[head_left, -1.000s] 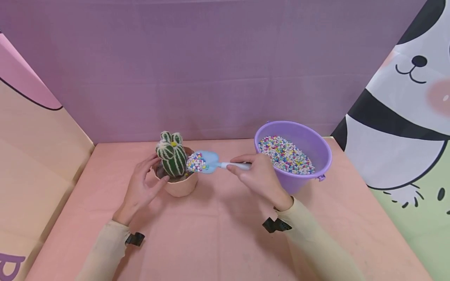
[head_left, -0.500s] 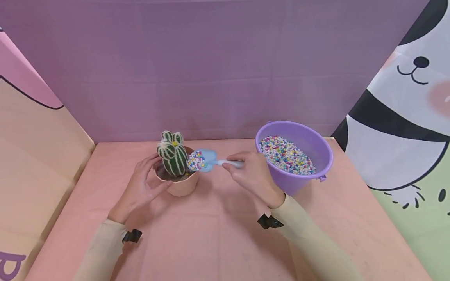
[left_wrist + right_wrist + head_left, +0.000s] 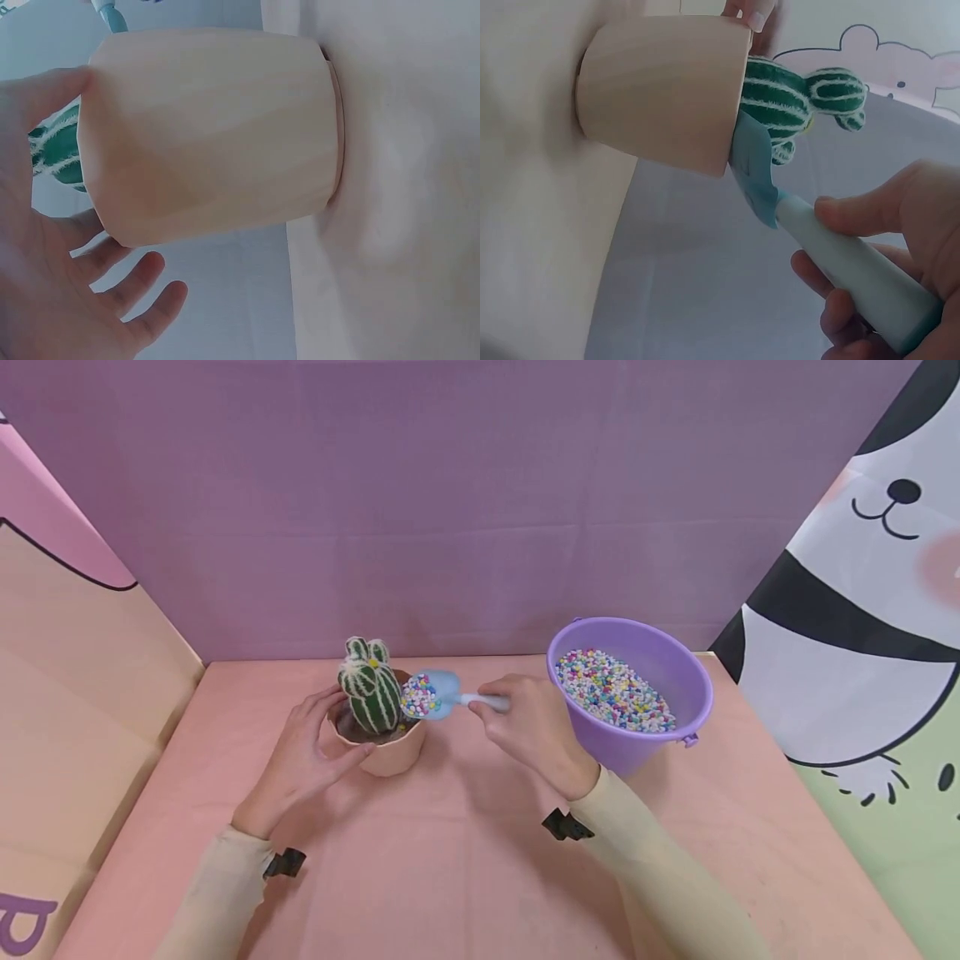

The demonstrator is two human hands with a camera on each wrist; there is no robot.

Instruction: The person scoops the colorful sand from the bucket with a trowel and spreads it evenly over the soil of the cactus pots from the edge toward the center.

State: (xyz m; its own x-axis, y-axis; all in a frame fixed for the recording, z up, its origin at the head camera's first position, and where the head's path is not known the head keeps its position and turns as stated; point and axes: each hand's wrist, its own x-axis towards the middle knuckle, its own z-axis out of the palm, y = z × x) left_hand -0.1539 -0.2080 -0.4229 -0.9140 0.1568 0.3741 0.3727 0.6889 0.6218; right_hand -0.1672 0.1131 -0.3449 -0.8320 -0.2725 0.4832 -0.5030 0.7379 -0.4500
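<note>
A pale peach flower pot (image 3: 392,756) with a green-and-white striped cactus (image 3: 375,697) stands on the table's left half. My left hand (image 3: 303,760) holds the pot at its rim, thumb on the near side; in the left wrist view two fingers touch the opposite side and the others spread free. My right hand (image 3: 528,722) grips the pale handle of a light blue toy shovel (image 3: 448,685). Multicoloured beads (image 3: 420,696) fill the front of its blade, which lies over the pot's right rim beside the cactus. In the right wrist view the blade (image 3: 754,169) meets the rim.
A purple bucket (image 3: 690,693) partly filled with multicoloured beads (image 3: 611,693) stands to the right, just beyond the right hand. Purple cloth (image 3: 480,510) rises behind the pink table (image 3: 420,877), with printed panels at both sides.
My right hand and the shovel have shifted slightly left and away from me, bringing the blade further over the pot. The left hand has stayed at the pot, its thumb a little shifted.
</note>
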